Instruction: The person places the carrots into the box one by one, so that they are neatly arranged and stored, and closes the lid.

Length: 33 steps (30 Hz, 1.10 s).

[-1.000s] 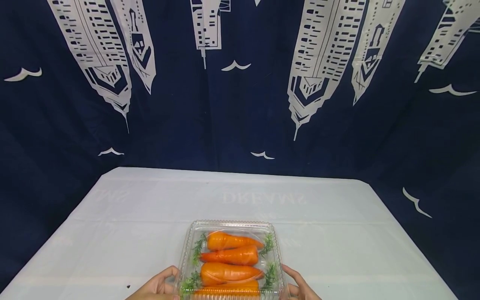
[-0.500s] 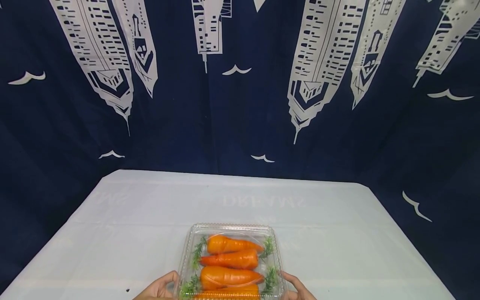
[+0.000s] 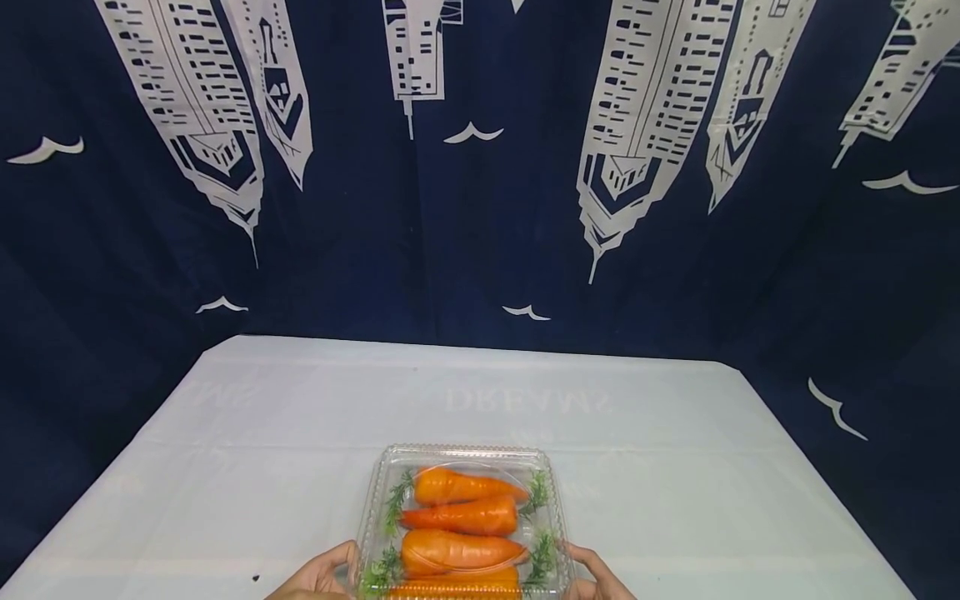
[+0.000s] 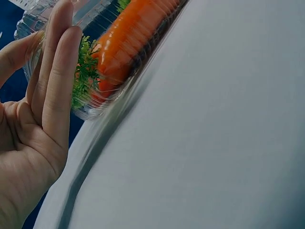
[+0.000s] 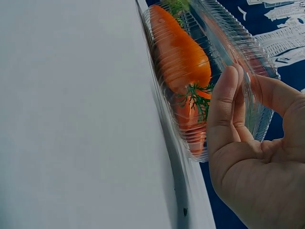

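A clear plastic clamshell container (image 3: 465, 452) with ribbed walls lies at the near middle of the white table. Inside are several orange carrots (image 3: 459, 517), lying crosswise, and green leafy sprigs (image 3: 542, 557) at both sides. My left hand (image 3: 318, 575) grips the container's left side; in the left wrist view the thumb meets the rim and two fingers lie straight along the wall. On the opposite side my right hand (image 3: 597, 575) pinches the rim between thumb and fingertips, plain in the right wrist view. The container's near edge is cut off in the head view.
The white tabletop (image 3: 712, 467) carries faint lettering. A small dark speck (image 3: 256, 577) lies left of the left hand. Behind the table hangs a dark blue cloth (image 3: 495, 233) printed with white buildings and birds.
The head view dips a little and comes back. Both hands have shifted slightly inward, and the left thumb tip drops from sight. The container stays in place.
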Each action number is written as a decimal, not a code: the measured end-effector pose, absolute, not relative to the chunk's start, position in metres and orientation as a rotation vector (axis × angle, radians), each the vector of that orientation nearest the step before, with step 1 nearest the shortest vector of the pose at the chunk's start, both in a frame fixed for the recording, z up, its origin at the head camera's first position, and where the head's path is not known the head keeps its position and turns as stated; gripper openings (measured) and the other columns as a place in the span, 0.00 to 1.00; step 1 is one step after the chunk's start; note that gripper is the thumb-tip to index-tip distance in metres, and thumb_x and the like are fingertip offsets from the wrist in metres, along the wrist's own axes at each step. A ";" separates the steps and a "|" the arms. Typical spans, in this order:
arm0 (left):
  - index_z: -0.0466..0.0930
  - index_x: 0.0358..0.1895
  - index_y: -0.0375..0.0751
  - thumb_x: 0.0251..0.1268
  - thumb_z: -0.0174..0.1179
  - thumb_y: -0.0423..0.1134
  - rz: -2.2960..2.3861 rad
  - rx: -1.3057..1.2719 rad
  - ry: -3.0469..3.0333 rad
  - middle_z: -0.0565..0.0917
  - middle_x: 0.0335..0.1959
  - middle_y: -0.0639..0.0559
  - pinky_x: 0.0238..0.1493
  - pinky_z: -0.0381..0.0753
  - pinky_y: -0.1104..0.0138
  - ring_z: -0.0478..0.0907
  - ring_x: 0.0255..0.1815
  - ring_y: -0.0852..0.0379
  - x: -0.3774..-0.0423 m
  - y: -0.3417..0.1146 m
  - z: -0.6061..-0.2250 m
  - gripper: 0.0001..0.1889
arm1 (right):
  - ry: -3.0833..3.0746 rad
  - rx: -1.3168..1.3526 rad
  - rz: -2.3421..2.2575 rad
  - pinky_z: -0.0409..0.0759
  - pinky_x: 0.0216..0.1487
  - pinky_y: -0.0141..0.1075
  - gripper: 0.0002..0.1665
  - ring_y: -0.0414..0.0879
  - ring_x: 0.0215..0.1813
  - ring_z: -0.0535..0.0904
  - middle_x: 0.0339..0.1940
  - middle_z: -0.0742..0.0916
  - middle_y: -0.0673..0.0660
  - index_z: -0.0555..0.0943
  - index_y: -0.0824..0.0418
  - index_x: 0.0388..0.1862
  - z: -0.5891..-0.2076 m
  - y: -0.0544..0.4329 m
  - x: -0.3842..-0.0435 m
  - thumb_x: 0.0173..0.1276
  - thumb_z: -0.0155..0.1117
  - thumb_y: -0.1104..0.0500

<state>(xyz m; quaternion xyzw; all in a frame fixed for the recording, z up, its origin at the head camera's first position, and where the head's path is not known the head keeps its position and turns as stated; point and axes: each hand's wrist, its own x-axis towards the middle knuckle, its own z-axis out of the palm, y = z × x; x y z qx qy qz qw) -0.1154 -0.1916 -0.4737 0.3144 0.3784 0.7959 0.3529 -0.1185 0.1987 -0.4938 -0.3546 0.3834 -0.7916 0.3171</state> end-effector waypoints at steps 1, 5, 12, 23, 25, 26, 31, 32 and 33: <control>0.58 0.41 0.44 0.65 0.38 0.27 2.057 0.808 0.993 0.73 0.21 0.61 0.25 0.68 0.80 0.76 0.26 0.72 -0.115 -0.191 -0.472 0.07 | 1.008 -0.954 -2.086 0.75 0.50 0.29 0.28 0.37 0.47 0.78 0.44 0.82 0.47 0.54 0.38 0.68 -0.494 0.199 -0.118 0.74 0.39 0.59; 0.58 0.39 0.44 0.64 0.39 0.27 2.068 0.800 1.017 0.64 0.15 0.58 0.17 0.59 0.76 0.73 0.24 0.73 -0.111 -0.188 -0.467 0.07 | 0.948 -1.013 -2.089 0.74 0.53 0.31 0.28 0.37 0.49 0.77 0.46 0.81 0.47 0.52 0.40 0.70 -0.494 0.198 -0.118 0.74 0.36 0.59; 0.58 0.36 0.44 0.63 0.38 0.27 2.078 0.745 1.040 0.61 0.14 0.62 0.13 0.44 0.63 0.63 0.16 0.72 -0.108 -0.185 -0.461 0.07 | 0.898 -1.054 -2.096 0.73 0.55 0.31 0.28 0.36 0.50 0.77 0.47 0.80 0.47 0.50 0.42 0.71 -0.493 0.196 -0.118 0.75 0.35 0.59; 0.61 0.38 0.45 0.64 0.37 0.25 2.074 0.763 1.042 0.71 0.23 0.65 0.18 0.60 0.77 0.73 0.24 0.74 -0.109 -0.188 -0.464 0.09 | 1.065 -0.963 -2.052 0.74 0.50 0.29 0.27 0.34 0.45 0.77 0.43 0.80 0.44 0.53 0.35 0.68 -0.491 0.200 -0.115 0.74 0.39 0.55; 0.61 0.38 0.45 0.65 0.38 0.27 2.057 0.735 1.049 0.71 0.23 0.65 0.21 0.64 0.79 0.74 0.24 0.74 -0.109 -0.189 -0.462 0.08 | 1.074 -0.944 -2.050 0.74 0.51 0.29 0.26 0.34 0.45 0.77 0.43 0.80 0.44 0.54 0.36 0.68 -0.490 0.201 -0.114 0.74 0.39 0.55; 0.61 0.38 0.45 0.65 0.38 0.27 2.053 0.740 1.050 0.72 0.23 0.65 0.24 0.66 0.80 0.74 0.25 0.73 -0.109 -0.189 -0.463 0.08 | 1.071 -0.939 -2.051 0.74 0.51 0.30 0.26 0.34 0.45 0.77 0.43 0.80 0.44 0.54 0.36 0.68 -0.489 0.201 -0.113 0.74 0.38 0.55; 0.61 0.41 0.46 0.66 0.37 0.26 2.037 0.786 0.990 0.76 0.25 0.63 0.24 0.65 0.80 0.76 0.28 0.72 -0.110 -0.192 -0.467 0.09 | 1.017 -0.967 -2.069 0.74 0.54 0.33 0.27 0.36 0.47 0.77 0.45 0.80 0.46 0.50 0.40 0.71 -0.487 0.201 -0.111 0.75 0.35 0.56; 0.61 0.41 0.45 0.67 0.37 0.26 2.035 0.798 0.986 0.76 0.26 0.62 0.24 0.65 0.80 0.76 0.29 0.72 -0.110 -0.193 -0.469 0.09 | 1.014 -0.965 -2.070 0.74 0.54 0.33 0.28 0.36 0.47 0.77 0.46 0.80 0.46 0.50 0.40 0.71 -0.487 0.201 -0.110 0.75 0.35 0.57; 0.61 0.42 0.45 0.67 0.37 0.26 2.036 0.803 0.983 0.75 0.21 0.60 0.24 0.65 0.79 0.76 0.29 0.72 -0.110 -0.193 -0.470 0.09 | 1.013 -0.961 -2.068 0.74 0.55 0.33 0.28 0.37 0.47 0.77 0.46 0.80 0.47 0.49 0.40 0.71 -0.486 0.201 -0.110 0.75 0.35 0.57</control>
